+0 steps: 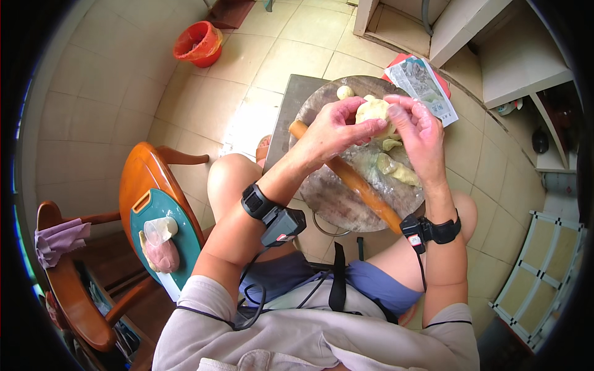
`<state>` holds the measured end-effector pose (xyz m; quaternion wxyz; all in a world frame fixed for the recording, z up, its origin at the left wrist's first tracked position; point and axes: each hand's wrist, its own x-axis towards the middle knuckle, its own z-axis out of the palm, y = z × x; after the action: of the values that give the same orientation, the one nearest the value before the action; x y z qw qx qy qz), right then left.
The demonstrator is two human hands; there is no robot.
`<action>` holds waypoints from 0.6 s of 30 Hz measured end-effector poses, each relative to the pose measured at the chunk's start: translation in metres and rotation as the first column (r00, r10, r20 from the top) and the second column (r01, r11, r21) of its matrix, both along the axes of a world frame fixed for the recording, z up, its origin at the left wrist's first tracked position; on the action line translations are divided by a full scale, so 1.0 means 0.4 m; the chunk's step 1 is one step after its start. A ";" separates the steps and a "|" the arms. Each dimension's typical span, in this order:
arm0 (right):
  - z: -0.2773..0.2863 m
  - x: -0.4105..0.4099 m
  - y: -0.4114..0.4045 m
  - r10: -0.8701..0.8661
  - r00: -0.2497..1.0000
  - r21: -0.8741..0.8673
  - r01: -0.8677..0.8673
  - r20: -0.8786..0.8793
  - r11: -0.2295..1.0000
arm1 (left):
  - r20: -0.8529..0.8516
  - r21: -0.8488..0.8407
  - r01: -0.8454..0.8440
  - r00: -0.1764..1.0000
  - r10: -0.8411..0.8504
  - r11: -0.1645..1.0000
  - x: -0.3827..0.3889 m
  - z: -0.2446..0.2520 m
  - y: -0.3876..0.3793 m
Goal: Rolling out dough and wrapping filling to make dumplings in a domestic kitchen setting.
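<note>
A flattened round of pale yellow dough (372, 112) is held up between my two hands. My left hand (343, 121) grips its left side with thumb and fingers. On its right edge, my right hand (417, 127) pinches with thumb and fingertips. Beneath them is a round, floured wooden board (320, 192). A wooden rolling pin (355, 181) lies diagonally across the board. To its right rest a long piece of dough (399, 170) and a small scrap of dough (391, 144). One dough ball (345, 92) sits near the far rim; others are partly hidden behind my hands.
On a wooden chair (153, 162) at left lies a green cutting board (185, 232) bearing a plastic cup (160, 230) and a pinkish lump (163, 257). A red bin (198, 44) stands on the tiled floor. Printed paper (422, 88) lies beyond the board at right.
</note>
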<state>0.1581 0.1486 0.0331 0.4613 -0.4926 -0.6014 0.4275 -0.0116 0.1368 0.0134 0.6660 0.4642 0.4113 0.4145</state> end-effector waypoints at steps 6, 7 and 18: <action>-0.035 0.013 0.008 0.056 0.998 0.004 -0.056 0.017 0.998 | 0.016 0.006 -0.009 1.000 0.009 1.000 0.006 -0.024 0.003; -0.014 0.007 0.004 0.059 0.998 -0.014 -0.058 0.005 0.998 | 0.084 0.013 -0.042 0.996 0.041 0.999 0.007 -0.029 0.003; -0.013 0.010 0.000 0.107 0.994 -0.022 -0.107 -0.001 0.994 | 0.146 -0.075 -0.017 0.989 0.027 0.997 -0.004 0.010 0.000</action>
<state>0.1620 0.1486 0.0278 0.4321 -0.4647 -0.6222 0.4584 -0.0131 0.1368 0.0175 0.7066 0.4029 0.3810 0.4396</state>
